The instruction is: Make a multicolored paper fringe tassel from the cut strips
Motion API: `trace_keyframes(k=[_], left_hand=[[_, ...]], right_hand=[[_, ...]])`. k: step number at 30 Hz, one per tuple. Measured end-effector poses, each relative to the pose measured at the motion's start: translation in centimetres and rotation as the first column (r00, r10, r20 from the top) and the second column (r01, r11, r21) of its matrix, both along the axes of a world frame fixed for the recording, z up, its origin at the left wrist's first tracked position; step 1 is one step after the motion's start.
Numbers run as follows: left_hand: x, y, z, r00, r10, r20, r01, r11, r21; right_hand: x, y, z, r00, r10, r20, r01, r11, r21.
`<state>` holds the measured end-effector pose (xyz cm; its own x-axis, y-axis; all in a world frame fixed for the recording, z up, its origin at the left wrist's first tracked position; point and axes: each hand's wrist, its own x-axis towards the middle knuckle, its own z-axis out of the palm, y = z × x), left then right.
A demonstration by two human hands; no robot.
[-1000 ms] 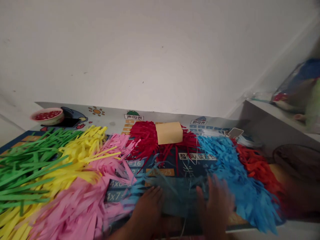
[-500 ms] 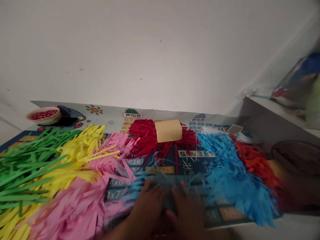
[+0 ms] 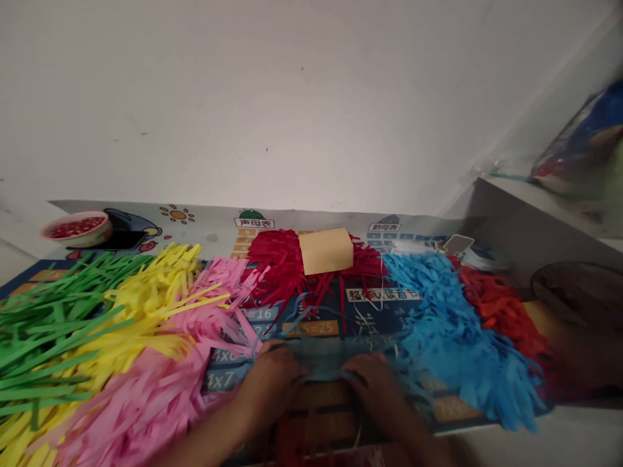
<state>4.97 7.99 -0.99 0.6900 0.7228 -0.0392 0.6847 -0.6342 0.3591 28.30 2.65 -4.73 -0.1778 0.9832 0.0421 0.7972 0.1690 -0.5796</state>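
Note:
My left hand and my right hand are low in the middle of the head view, a little apart. Both have their fingers curled over a bundle of blue strips, blurred, which stretches sideways between them above the printed mat. Loose strip ends stick out past each hand. A pile of blue strips lies to the right of my right hand, and pink strips lie left of my left hand. Beyond the hands, dark red strips spread under a tan block.
Yellow strips and green strips cover the left side. A bowl of red bits stands beside a dark phone at the back left. Orange-red strips, a white tag and a grey box are on the right.
My hands have moved apart and up a little. Fingers that were stretched over the blue strips are now curled round them, and the bundle between shows more clearly. The view has shifted slightly.

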Motion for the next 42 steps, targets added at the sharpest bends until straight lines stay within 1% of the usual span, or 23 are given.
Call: trace_keyframes(k=[3,5,8,12,18,23,27,28,29,30,31,32,33,34,35,36,37,38,39,42], left_hand=[[0.3,1.5,0.0,0.991,0.112,-0.072,-0.115,0.993,-0.039],[1.1,2.2,-0.2,0.977,0.178,-0.118,-0.182,0.983,-0.021],[2.3,2.8,-0.5,0.96,0.229,-0.158,-0.231,0.973,0.008],[2.8,3.1,-0.6,0.952,0.237,-0.194,-0.239,0.971,0.012],[2.8,3.3,-0.6,0.94,0.245,-0.238,-0.247,0.969,0.021],[3.1,3.4,-0.6,0.937,0.245,-0.249,-0.243,0.969,0.039],[3.2,3.1,-0.3,0.932,0.266,-0.246,-0.256,0.964,0.071],[3.2,3.0,-0.2,0.93,0.281,-0.237,-0.268,0.96,0.087],[3.2,2.9,0.0,0.929,0.297,-0.221,-0.278,0.954,0.114],[3.2,2.9,0.1,0.936,0.285,-0.204,-0.257,0.954,0.152],[3.2,2.9,0.2,0.953,0.233,-0.193,-0.196,0.962,0.191],[3.1,3.0,0.3,0.971,0.144,-0.192,-0.1,0.97,0.224],[3.1,3.1,0.4,0.979,0.034,-0.202,0.017,0.97,0.244],[3.0,3.1,0.4,0.973,-0.079,-0.218,0.134,0.959,0.25],[2.9,3.1,0.5,0.956,-0.174,-0.236,0.231,0.943,0.241],[2.7,2.9,0.6,0.941,-0.23,-0.249,0.287,0.931,0.227],[2.6,2.7,0.6,0.936,-0.242,-0.254,0.301,0.926,0.226],[2.4,2.4,0.7,0.937,-0.235,-0.256,0.297,0.925,0.237],[2.3,2.1,0.6,0.944,-0.213,-0.252,0.277,0.927,0.254],[2.0,1.2,0.2,0.97,-0.115,-0.214,0.175,0.941,0.288]], right_hand=[[0.3,1.9,0.7,0.998,-0.061,0.019,0.062,0.997,-0.049],[0.1,2.9,0.8,0.991,-0.119,0.064,0.121,0.992,-0.042],[-0.2,3.6,0.6,0.98,-0.165,0.112,0.168,0.986,-0.012],[-0.2,3.7,0.3,0.977,-0.171,0.129,0.175,0.984,-0.021],[-0.2,3.9,0.8,0.97,-0.201,0.138,0.208,0.977,-0.041],[-0.5,4.3,0.9,0.958,-0.211,0.194,0.224,0.974,-0.044],[-0.2,4.6,1.2,0.949,-0.228,0.217,0.241,0.97,-0.032],[-0.1,4.5,1.3,0.939,-0.256,0.23,0.266,0.964,-0.013],[-0.1,4.2,1.5,0.92,-0.305,0.248,0.304,0.952,0.04],[-0.1,3.8,1.6,0.898,-0.355,0.26,0.332,0.934,0.129],[-0.2,3.3,1.6,0.888,-0.38,0.257,0.322,0.916,0.24],[-0.5,2.7,1.5,0.901,-0.36,0.24,0.264,0.898,0.353],[-0.8,2.0,1.3,0.933,-0.284,0.223,0.166,0.886,0.434],[-1.0,1.4,1.0,0.963,-0.163,0.213,0.048,0.885,0.463],[-1.2,0.9,0.8,0.979,-0.032,0.201,-0.061,0.895,0.442],[-1.2,0.6,0.5,0.98,0.066,0.185,-0.135,0.912,0.388],[-1.1,0.5,0.4,0.979,0.114,0.166,-0.164,0.931,0.325],[-0.7,0.7,0.3,0.981,0.125,0.15,-0.162,0.95,0.265],[-0.1,1.0,0.3,0.983,0.125,0.137,-0.153,0.963,0.22],[2.0,2.4,0.9,0.986,0.132,0.098,-0.145,0.979,0.146]])
